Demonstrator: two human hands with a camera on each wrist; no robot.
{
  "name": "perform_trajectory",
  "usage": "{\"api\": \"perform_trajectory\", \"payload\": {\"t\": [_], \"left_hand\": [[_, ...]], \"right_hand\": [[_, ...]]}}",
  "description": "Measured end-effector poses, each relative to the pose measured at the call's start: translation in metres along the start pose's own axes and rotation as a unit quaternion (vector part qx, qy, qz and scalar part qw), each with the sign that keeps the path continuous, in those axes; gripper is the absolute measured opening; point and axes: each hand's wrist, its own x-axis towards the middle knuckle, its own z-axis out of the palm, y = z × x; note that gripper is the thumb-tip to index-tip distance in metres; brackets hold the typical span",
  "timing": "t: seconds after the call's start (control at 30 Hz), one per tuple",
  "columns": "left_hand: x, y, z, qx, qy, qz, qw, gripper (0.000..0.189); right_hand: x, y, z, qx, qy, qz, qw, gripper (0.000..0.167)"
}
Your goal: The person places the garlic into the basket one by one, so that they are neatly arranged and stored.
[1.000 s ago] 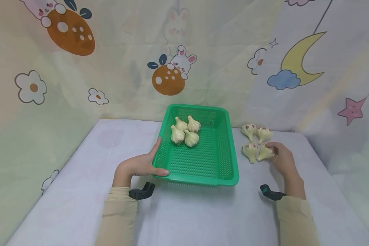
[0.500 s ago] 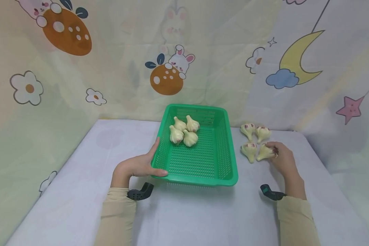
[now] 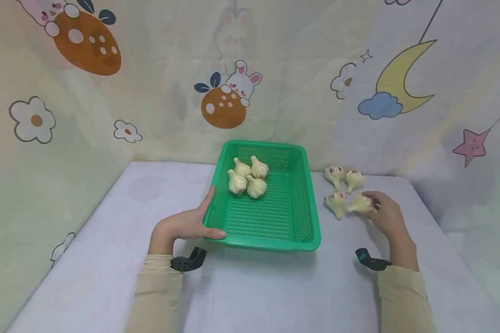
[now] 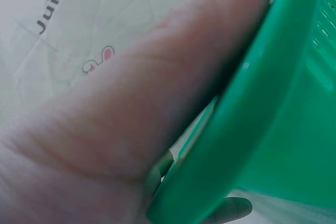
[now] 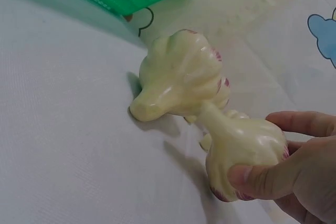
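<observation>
Garlic bulb is in my right hand, right of the basket, at the near right of a loose group. Right hand grasping it: thumb and fingers pinch the root end, neck pointing left at the next bulb. Can't tell if those two touch, or if the held one is clear of the worktop.

Two more on the far side of the group: far-left bulb and far-right bulb, necks toward me. Purple marks on the root ends.

Left hand grasping the green plastic basket at its near left corner: thumb over the rim, fingers outside and below. Basket is perforated, rectangular, sits left of the loose bulbs. Four garlic bulbs inside, bunched in the far left part.

Worktop has a white cover. Beige sleeves on both arms, black camera mounts at both wrists. Backdrop behind: cartoon rabbits, flowers, moon, star.
</observation>
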Motion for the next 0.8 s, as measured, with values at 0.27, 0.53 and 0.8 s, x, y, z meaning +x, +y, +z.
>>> {"api": "perform_trajectory", "payload": {"t": [0.27,0.53,0.8], "left_hand": [[-0.001,-0.001,0.0,0.004,0.002,-0.005,1.0,0.127],[-0.001,-0.001,0.0,0.001,0.001,-0.001,1.0,0.128],[-0.001,-0.001,0.0,-0.001,0.001,0.001,1.0,0.128]], "right_hand": [[0.0,-0.004,-0.003,-0.019,0.025,-0.022,0.9993,0.064],[0.002,-0.011,-0.007,0.005,0.03,0.032,0.999,0.066],[-0.001,-0.02,-0.012,0.014,0.035,0.066,0.9971,0.074]]}}
